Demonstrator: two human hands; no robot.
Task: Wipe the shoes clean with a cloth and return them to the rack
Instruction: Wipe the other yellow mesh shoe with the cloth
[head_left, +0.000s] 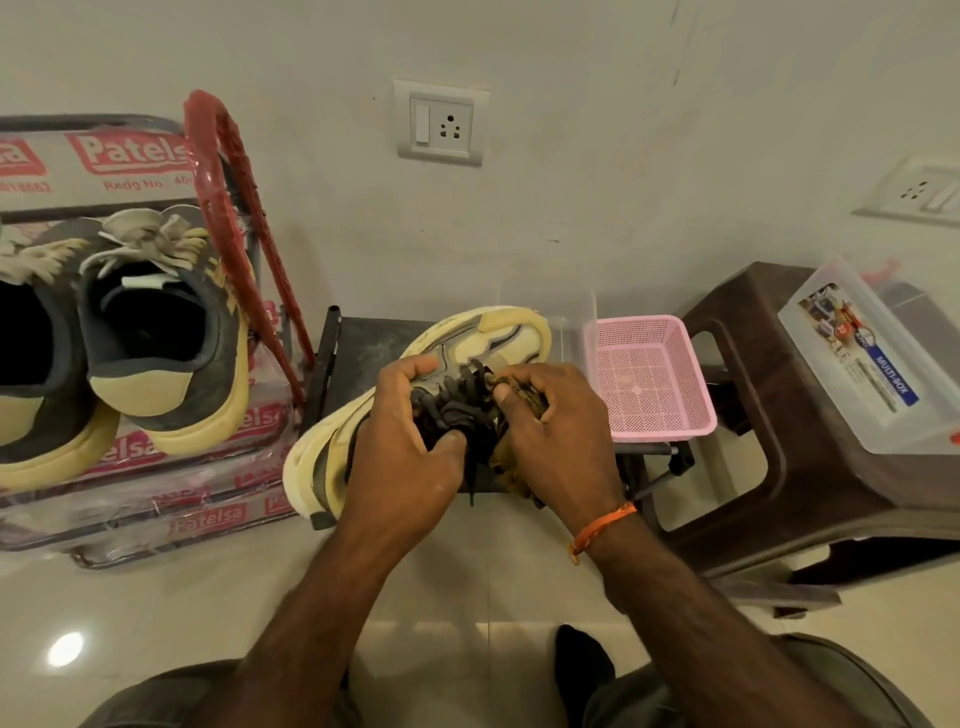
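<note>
A shoe (467, 353) with a cream sole is being held on its side over a dark low stand (363, 338), between the rack (218, 156) and a pink basket (654, 379); it is being gripped by the left hand (410, 431), fingers curled over the upper and dark laces (462, 410); a brownish cloth (514, 457) is being clenched in the right hand (561, 426) and pressed against the shoe beside the laces; two more shoes (156, 332) are being kept on the rack at left, heels toward the camera; a clear box (872, 364) is being carried by a brown stool (779, 415) at right.
</note>
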